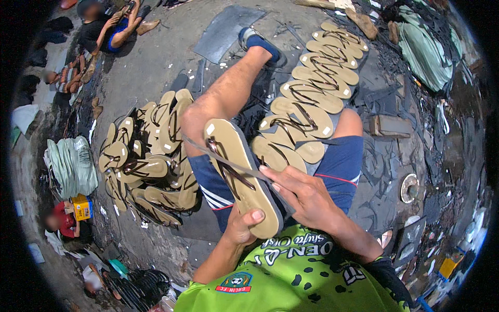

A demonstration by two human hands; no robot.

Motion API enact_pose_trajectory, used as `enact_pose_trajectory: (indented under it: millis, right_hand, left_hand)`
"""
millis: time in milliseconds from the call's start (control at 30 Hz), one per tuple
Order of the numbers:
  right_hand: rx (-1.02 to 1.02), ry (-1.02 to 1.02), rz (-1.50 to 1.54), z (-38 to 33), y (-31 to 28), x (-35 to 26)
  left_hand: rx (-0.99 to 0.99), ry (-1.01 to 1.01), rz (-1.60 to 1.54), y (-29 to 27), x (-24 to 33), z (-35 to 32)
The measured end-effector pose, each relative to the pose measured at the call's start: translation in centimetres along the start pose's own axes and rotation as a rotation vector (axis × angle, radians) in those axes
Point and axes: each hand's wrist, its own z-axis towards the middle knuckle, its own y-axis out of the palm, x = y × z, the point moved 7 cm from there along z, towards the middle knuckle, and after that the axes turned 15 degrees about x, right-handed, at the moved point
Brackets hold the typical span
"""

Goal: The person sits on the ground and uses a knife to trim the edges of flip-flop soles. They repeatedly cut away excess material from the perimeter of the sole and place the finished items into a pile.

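A tan flip-flop (260, 208) with a glossy brown thong strap and a dark grey sole edge stands tilted over my lap. My left hand (243, 224) is closed round its heel end, the thumb pressing on the tan footbed. At the sole's right edge my right hand (304, 193) is closed on a thin grey strip (221, 156). That strip crosses over the flip-flop and its strap toward my left knee; whether it is trimmed rubber or a blade I cannot tell. Several matching flip-flops (314, 96) lie overlapped in a row between my legs and beyond.
Left of my leg sits a heap of flip-flops (150, 166). Dark offcuts (377, 156) litter the ground at right, near a block (391, 126) and a round disc (409, 188). A grey sheet (228, 31) lies ahead. Other people (112, 31) sit at far left, beside pale green sacks (73, 166).
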Motion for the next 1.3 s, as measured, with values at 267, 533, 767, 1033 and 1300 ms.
enact_pose_trajectory:
  millis: [267,533,767,1033,1300]
  right_hand:
    - [0.427,0.434,0.249,-1.7,-5.2,6.3]
    - [0.733,0.735,0.399,-5.5,-9.3,12.5]
    - [0.646,0.868,0.493,-7.9,-5.8,14.1]
    - [0.557,0.092,-0.406,-2.4,-8.8,13.4]
    - [0.229,0.308,-0.605,1.0,-8.1,18.4]
  left_hand:
    - [0.296,0.584,-0.003,-12.0,12.5,-0.4]
    - [0.321,0.315,-0.272,-10.3,8.9,3.8]
    - [0.497,-0.270,-0.081,-7.1,-13.3,14.0]
    - [0.336,-0.192,-0.035,-3.9,-8.5,12.5]
    - [0.123,-0.228,-0.266,0.1,-8.8,15.1]
